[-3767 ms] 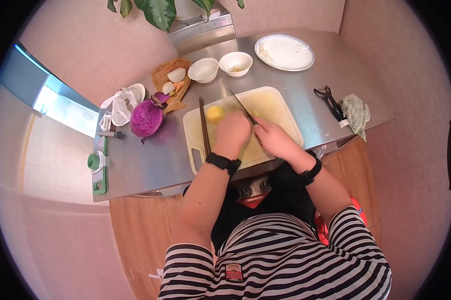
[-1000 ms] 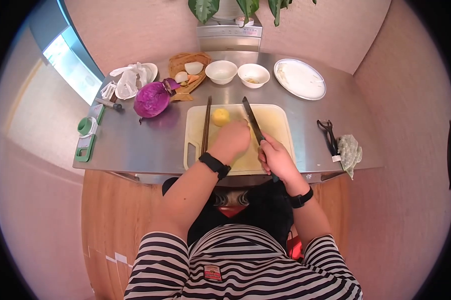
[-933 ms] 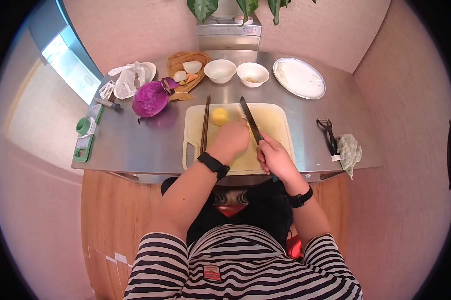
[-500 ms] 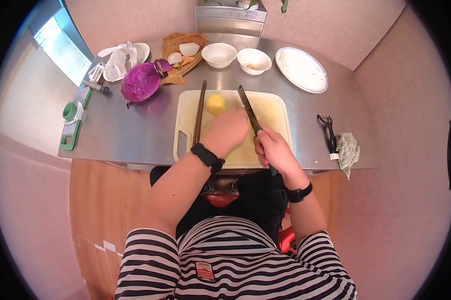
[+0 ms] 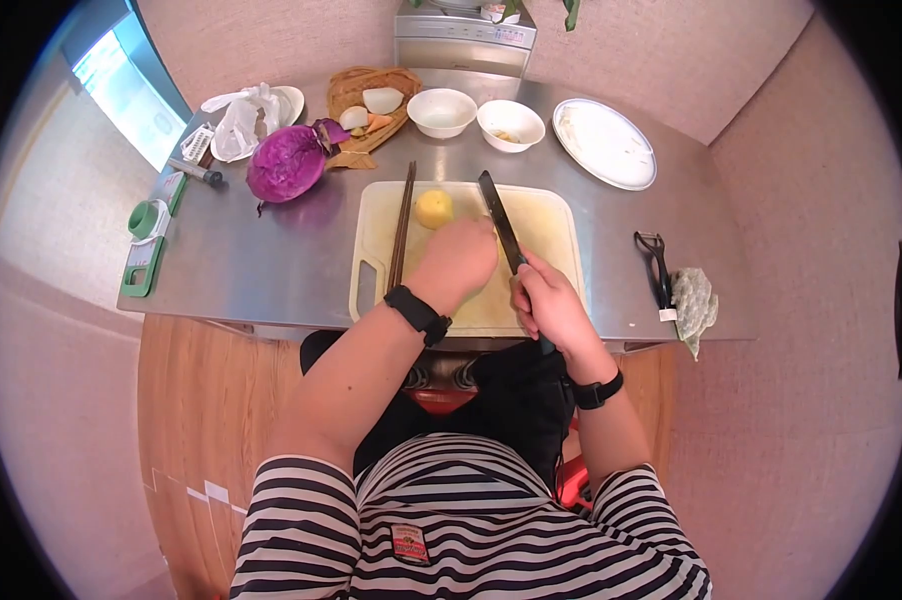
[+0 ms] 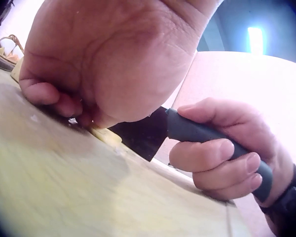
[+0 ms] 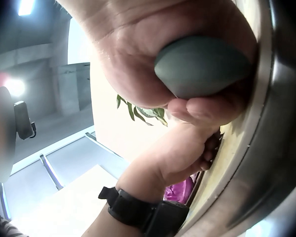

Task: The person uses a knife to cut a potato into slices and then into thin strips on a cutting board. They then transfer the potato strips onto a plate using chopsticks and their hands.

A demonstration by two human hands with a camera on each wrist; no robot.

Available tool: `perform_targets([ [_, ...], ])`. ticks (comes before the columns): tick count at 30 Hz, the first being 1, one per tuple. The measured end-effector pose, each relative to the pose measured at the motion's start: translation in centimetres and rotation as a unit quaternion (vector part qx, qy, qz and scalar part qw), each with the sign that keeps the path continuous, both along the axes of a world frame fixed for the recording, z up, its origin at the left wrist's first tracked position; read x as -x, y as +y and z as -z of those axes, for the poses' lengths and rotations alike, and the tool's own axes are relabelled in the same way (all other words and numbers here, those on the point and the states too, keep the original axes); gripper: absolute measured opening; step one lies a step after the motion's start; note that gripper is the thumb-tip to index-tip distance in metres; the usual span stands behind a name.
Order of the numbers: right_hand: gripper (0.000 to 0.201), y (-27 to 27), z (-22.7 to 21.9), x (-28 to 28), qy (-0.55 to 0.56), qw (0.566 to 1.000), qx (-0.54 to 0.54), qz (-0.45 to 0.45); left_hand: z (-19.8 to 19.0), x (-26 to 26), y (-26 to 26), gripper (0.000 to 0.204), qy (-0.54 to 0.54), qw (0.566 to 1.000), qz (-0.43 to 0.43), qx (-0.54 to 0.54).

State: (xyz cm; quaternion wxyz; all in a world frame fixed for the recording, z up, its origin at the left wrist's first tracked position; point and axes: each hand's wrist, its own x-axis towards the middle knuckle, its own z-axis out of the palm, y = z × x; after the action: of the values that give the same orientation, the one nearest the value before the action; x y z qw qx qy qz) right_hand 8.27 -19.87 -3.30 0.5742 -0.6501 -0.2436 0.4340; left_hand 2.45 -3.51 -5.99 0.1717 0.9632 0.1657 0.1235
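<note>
In the head view my left hand (image 5: 459,262) is on the cutting board (image 5: 366,235), beside the knife blade (image 5: 500,218). The left wrist view shows its curled fingertips holding a pale yellow piece (image 6: 107,137) against the board; the hand covers much of it. My right hand (image 5: 556,305) grips the dark green knife handle (image 6: 202,133), fingers wrapped round it, and that handle (image 7: 202,66) fills its palm in the right wrist view. The blade stands close against the left hand's fingers. A round yellow piece (image 5: 433,209) lies behind the left hand, with chopsticks (image 5: 402,230) to its left.
Left of the board are half a purple cabbage (image 5: 286,165) and a green-framed slicer (image 5: 151,240). Behind stand a basket (image 5: 346,90) of vegetable pieces, two white bowls (image 5: 442,113) (image 5: 511,126) and an oval plate (image 5: 606,143). A black peeler (image 5: 659,270) lies right.
Since the earliest frame the head view has shifted, and the knife's handle end has come into sight below my right hand. Over the last half second both hands have barely moved.
</note>
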Motion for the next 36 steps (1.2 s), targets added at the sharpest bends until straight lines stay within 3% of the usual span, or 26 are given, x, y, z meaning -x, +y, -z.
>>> perform_targets([
  [5,0.049,0.0,0.0,-0.1,-0.001,1.0,0.014,0.0,-0.6,0.5,0.0,0.017,-0.017,0.999,0.035,-0.013],
  [11,0.048,0.4,-0.4,-0.4,0.01,0.999,0.03,0.008,0.4,-0.2,0.2,0.017,0.006,1.0,0.015,-0.006],
  [16,0.046,0.0,0.1,-0.4,0.043,0.999,-0.017,0.014,0.4,-0.3,0.3,0.017,0.007,1.0,0.015,-0.008],
  [26,0.047,-0.2,0.2,-0.2,0.027,1.0,-0.005,0.013,-0.7,0.3,0.3,0.02,0.029,0.999,0.041,0.016],
  [36,0.048,0.0,-0.1,-0.2,0.006,1.0,0.005,-0.004,-0.5,-0.1,0.3,0.019,0.045,0.998,0.012,0.05],
])
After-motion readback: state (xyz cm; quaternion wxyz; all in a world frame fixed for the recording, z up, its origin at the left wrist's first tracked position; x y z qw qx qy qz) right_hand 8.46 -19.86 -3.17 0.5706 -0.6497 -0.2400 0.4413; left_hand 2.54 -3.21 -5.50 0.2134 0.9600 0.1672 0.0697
